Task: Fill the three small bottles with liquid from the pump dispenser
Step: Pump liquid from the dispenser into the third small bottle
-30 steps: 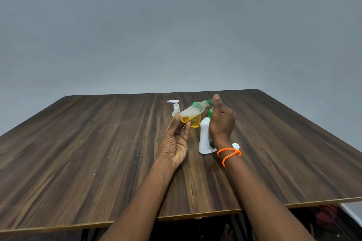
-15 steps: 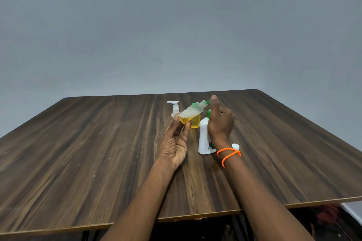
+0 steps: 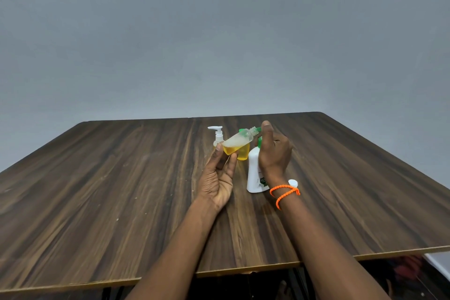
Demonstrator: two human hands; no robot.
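My left hand (image 3: 216, 178) pinches a small clear bottle (image 3: 237, 142) by its base. The bottle is tilted, with yellow liquid pooled at its lower end and its open mouth up against the green nozzle of the white pump dispenser (image 3: 254, 173). My right hand (image 3: 274, 153) is curled over the dispenser's pump head and hides most of it. Behind the held bottle stand a small bottle with a white pump top (image 3: 217, 133) and a yellow-filled bottle (image 3: 243, 155) with a green cap.
A small white cap (image 3: 293, 182) lies on the dark wooden table (image 3: 121, 190) just right of the dispenser, beside my orange wristband. The table's front edge runs below my forearms. A plain grey wall stands behind.
My right hand has sunk slightly on the pump head. The tilted bottle in my left hand has stayed at the nozzle.
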